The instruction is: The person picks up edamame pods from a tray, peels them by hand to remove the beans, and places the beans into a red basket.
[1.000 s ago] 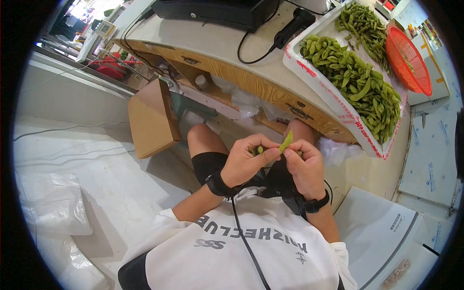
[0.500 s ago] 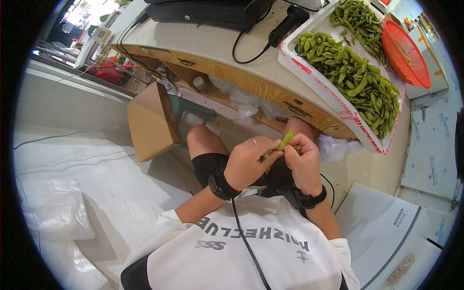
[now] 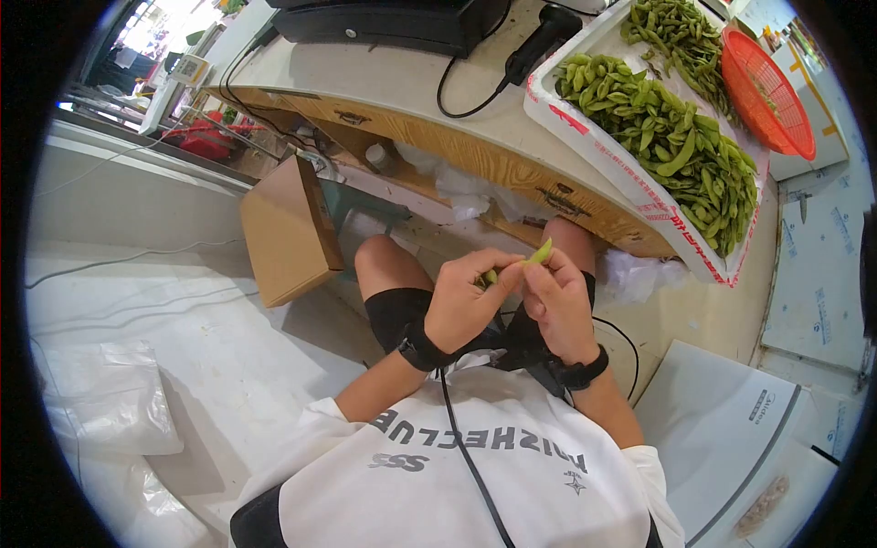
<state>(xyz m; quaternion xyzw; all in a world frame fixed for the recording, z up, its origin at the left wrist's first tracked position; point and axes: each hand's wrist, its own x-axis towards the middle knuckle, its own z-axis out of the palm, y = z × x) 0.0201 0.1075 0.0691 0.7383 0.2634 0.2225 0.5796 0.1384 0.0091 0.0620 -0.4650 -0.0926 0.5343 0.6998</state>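
Observation:
Over my lap, both hands meet around a green edamame pod (image 3: 542, 253), its tip sticking up between the fingertips. My left hand (image 3: 464, 300) pinches the pod's near end with thumb and forefinger, and a bit of another green pod (image 3: 491, 276) shows among its curled fingers. My right hand (image 3: 560, 306) has its thumb and fingers closed on the same pod from the other side. Up on the counter, a white foam box (image 3: 598, 151) holds a big heap of edamame pods (image 3: 671, 146). A red plastic basket (image 3: 769, 96) rests at its right edge, with a few pale beans inside.
A wooden counter (image 3: 411, 132) with drawers runs in front of my knees, bearing a black scanner (image 3: 539, 46) and a cash drawer (image 3: 384, 27). A cardboard box (image 3: 283, 233) stands at left. A white Midea appliance (image 3: 717, 438) is at lower right.
Both hands have shifted slightly and drawn closer together. The pod has tilted and shows less between the fingers. My right hand has turned, with its fingers folded more beneath the pod.

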